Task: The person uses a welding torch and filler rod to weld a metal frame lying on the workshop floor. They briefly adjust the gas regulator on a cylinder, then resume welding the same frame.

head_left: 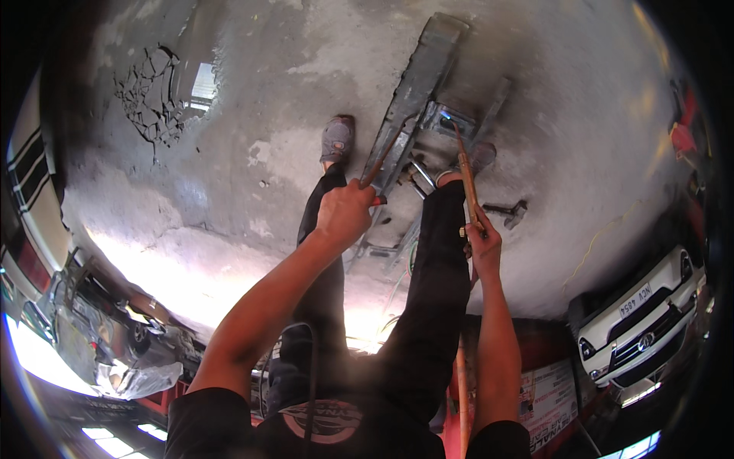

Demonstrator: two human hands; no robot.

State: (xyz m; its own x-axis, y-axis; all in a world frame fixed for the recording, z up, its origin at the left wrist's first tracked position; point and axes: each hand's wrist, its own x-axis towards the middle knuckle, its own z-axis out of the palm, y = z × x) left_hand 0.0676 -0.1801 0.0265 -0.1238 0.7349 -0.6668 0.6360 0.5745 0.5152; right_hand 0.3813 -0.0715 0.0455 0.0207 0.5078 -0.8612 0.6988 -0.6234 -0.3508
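Observation:
My left hand (345, 213) is closed around a thin brown metal rod (390, 153). The rod's bent tip rests on or just above a long grey metal beam (424, 73) lying on the floor; a red bit shows beside my fist. In my right hand (484, 246) is a brass gas torch (466, 170). A small blue flame (446, 115) burns at its tip, over a short metal crosspiece (437, 122) at the beam's right side. Shiny metal tubes (419, 178) lie between the beam and my right leg.
A hammer-like tool (511, 213) lies on the concrete floor (267, 84) right of my right leg. My shoe (337, 139) stands left of the beam. Broken floor with cracks (157, 96) shows at upper left. A white vehicle (642, 329) is at right, car parts (107, 336) at left.

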